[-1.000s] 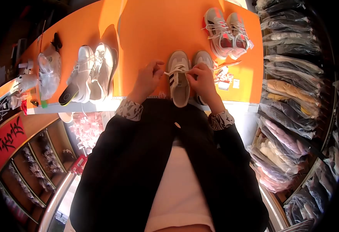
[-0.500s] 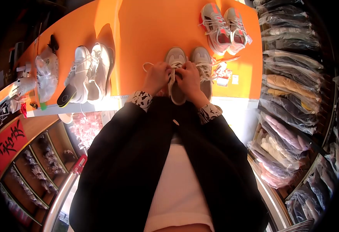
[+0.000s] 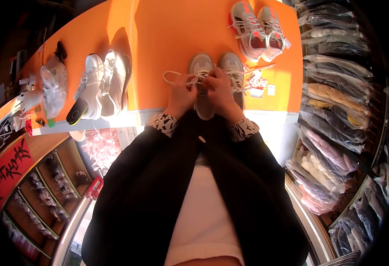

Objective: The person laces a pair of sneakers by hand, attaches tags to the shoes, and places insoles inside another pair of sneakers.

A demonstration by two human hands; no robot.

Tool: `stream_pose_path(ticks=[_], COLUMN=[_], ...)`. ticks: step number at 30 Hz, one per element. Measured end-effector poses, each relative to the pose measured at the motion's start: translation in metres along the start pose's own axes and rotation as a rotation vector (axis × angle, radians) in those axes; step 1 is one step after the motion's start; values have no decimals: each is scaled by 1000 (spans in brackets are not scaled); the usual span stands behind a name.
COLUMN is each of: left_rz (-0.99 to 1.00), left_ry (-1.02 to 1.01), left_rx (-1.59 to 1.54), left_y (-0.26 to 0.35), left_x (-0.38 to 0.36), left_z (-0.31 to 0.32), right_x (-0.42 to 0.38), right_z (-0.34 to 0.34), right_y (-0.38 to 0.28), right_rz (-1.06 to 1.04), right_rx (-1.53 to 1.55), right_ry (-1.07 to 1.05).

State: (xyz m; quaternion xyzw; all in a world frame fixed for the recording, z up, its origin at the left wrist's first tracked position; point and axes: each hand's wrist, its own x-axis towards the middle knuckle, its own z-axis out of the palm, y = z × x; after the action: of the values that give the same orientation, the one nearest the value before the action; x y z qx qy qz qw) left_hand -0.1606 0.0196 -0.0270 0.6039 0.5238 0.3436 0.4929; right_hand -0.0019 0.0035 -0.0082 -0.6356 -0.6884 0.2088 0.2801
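Observation:
A grey sneaker (image 3: 200, 63) stands on the orange table, toe pointing away from me, with both my hands over its lacing. My left hand (image 3: 182, 94) is closed in a pinch at the left eyelets. A loop of pale shoelace (image 3: 169, 78) sticks out to the left of it. Bent over the right side of the lacing, my right hand (image 3: 219, 91) has its fingers pinched on the lace; its fingertips partly hide the eyelets. The matching sneaker (image 3: 233, 66) stands close by on the right, its laces hanging loose toward some small tags.
The orange table (image 3: 168, 35) also holds white sneakers (image 3: 110, 84) with a dark insole (image 3: 77, 111) leaning there, and grey-and-red sneakers (image 3: 249, 31). Plastic-wrapped shoes (image 3: 54, 84) lie far left. Bagged garments (image 3: 336, 93) hang at right; shelves (image 3: 48, 190) stand lower left.
My hands have spread slightly apart and moved a little toward me over the lacing. The lace loop at the left now shows larger. The sneaker stays in place.

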Motion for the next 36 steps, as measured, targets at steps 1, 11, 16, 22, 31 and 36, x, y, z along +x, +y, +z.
stream_pose_path(ticks=[1,11,16,22,31,36], left_rz=[-5,-31,75,-100,66,172], left_ry=[14,-90,-572,-540,415,146], left_rx=[66,311,-607,-336,273,352], left_y=[-2,19,137,236,175,152], left_x=[1,8,0,-10,25,24], left_z=[-3,-1,-27,-98,-132,-83], right_x=[4,2,5,26,-31,-20], right_z=[-21,-234,-213,-170,5,12], right_y=[-5,-104,-126,-111,-4,5], right_rz=[88,-275,-272,-180,-252,-411], right_rx=[235,661,302,473,-429,-494], right_ry=[19,118,85,265,-66,66])
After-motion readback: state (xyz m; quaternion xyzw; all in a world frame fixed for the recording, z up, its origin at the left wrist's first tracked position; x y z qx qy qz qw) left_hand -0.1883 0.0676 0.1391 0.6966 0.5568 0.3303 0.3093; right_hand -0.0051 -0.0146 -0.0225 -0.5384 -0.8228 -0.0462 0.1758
